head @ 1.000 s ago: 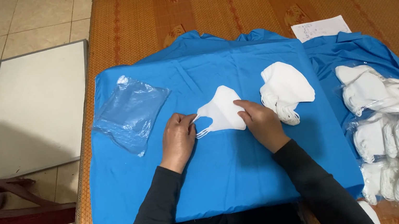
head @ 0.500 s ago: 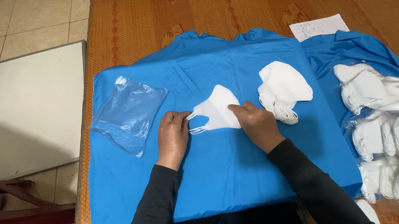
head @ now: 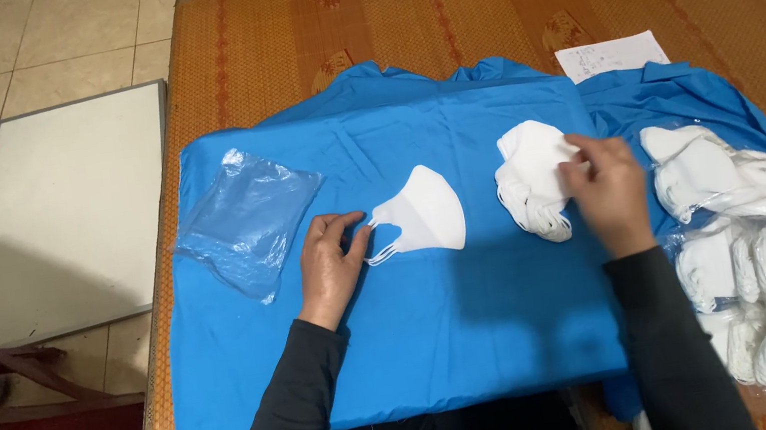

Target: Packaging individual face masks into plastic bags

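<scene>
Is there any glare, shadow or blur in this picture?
Head view: soft glare on the clear plastic bag; a dark shadow on the blue cloth under the right hand; slight motion blur on that hand; the left hand looks sharp.

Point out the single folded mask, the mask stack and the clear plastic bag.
Folded mask [head: 424, 219], head view, middle of its panel.
Mask stack [head: 529, 178], head view, top mask's face.
Plastic bag [head: 247, 220], head view, its centre.

Matt blue cloth [head: 442, 338] under both hands; soft white fabric mask [head: 424, 219] between them; glossy crinkled plastic bag [head: 247, 220] beside the left hand [head: 330, 263].
</scene>
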